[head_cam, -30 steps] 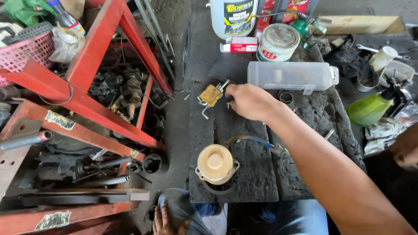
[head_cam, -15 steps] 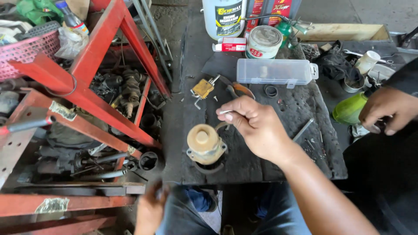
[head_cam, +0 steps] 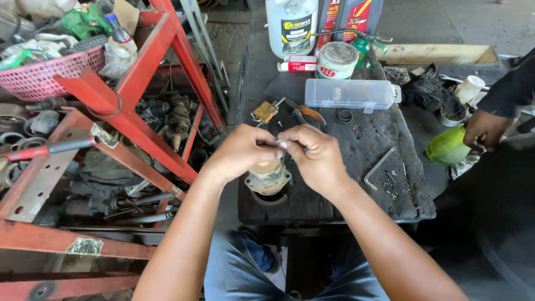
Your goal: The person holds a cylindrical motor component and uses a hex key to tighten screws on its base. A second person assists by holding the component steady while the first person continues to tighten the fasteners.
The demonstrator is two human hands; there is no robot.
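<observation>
In front of me the red steel frame (head_cam: pixel 139 95) stands left of the dark, grimy work block (head_cam: pixel 356 184). On the block, a clear plastic box (head_cam: pixel 350 93) lies at the back. A cylindrical metal part (head_cam: pixel 268 177) with a flanged base stands upright at the front edge. My left hand (head_cam: pixel 241 151) and right hand (head_cam: pixel 317 159) meet just above it, fingertips pinching a tiny metal piece (head_cam: pixel 280 142) too small to identify.
</observation>
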